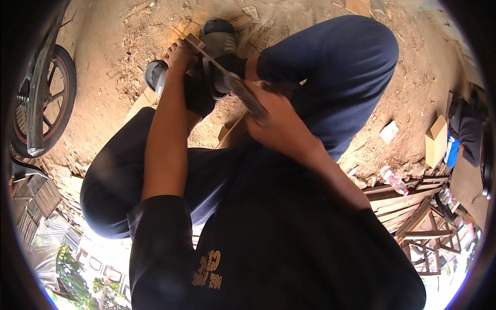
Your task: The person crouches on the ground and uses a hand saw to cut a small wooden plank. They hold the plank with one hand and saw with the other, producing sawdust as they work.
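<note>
My right hand (276, 116) is closed round the grey handle of a long, thin-bladed tool (217, 64). The blade is seen almost edge-on, so I cannot tell whether it is a saw or a knife. It slants up and left, and its far end meets a small brown wooden piece (195, 42) between my shoes. My left hand (179, 54) grips that piece from the left with bent fingers, near the blade's tip. A grey shoe (219, 39) is just right of the wood. The other shoe (154, 75) lies lower left, partly behind my left forearm.
A motorcycle wheel (57, 101) stands at the left. Wood scraps lie on the dirt round my feet. At the right are a cardboard box (436, 140), a plastic bottle (393, 181), white paper (389, 132) and a wooden frame (429, 235).
</note>
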`<action>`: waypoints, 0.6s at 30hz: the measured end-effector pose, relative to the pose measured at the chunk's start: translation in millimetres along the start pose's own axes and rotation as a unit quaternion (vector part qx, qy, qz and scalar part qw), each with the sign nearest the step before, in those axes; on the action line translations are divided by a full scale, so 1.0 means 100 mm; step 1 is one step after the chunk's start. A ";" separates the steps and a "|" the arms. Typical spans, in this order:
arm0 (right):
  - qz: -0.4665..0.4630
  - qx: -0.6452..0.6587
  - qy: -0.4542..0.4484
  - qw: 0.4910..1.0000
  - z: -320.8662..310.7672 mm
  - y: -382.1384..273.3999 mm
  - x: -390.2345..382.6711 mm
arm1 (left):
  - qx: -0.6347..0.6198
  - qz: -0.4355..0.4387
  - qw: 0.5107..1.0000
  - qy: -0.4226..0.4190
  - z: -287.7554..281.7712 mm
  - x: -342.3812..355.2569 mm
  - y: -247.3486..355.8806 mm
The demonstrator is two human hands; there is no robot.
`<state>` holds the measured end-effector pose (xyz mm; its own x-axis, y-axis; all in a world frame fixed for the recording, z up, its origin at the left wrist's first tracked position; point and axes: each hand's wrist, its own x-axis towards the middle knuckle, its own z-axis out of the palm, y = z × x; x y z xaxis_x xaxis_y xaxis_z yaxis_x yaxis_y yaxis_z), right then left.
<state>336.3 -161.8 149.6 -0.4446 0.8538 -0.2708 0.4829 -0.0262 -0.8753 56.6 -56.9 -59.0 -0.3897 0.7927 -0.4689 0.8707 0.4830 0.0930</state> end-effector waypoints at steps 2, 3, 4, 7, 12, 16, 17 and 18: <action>-0.037 0.014 0.014 0.999 -0.01 0.02 -0.09 | 0.024 -0.013 0.999 0.024 -0.05 -0.01 -0.03; -0.058 0.009 0.018 0.998 0.04 0.03 -0.01 | 0.032 -0.014 0.999 0.026 -0.03 -0.04 -0.04; -0.080 0.000 0.029 0.996 0.06 0.06 0.10 | 0.022 -0.013 0.999 0.021 -0.06 -0.05 0.01; 0.098 -0.009 -0.053 0.994 0.24 0.04 0.72 | 0.019 0.012 1.000 0.000 0.01 -0.01 0.11; -0.015 0.007 0.020 1.000 0.07 0.05 -0.11 | 0.024 0.002 0.999 0.038 0.03 0.00 0.01; -0.062 0.001 -0.002 0.998 0.23 0.10 0.42 | 0.017 -0.029 0.999 0.008 -0.08 -0.05 -0.02; -0.014 -0.021 -0.005 1.000 0.21 0.12 0.56 | 0.019 -0.002 1.000 -0.002 0.01 0.01 0.14; 0.028 -0.026 -0.018 0.999 0.27 0.08 0.68 | 0.033 0.009 0.999 -0.010 0.02 0.00 0.10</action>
<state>289.5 -118.2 113.1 -0.4422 0.8321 -0.3347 0.5468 -0.0457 -0.8360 66.0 -52.5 -60.4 -0.3690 0.7926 -0.4854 0.8954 0.4432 0.0431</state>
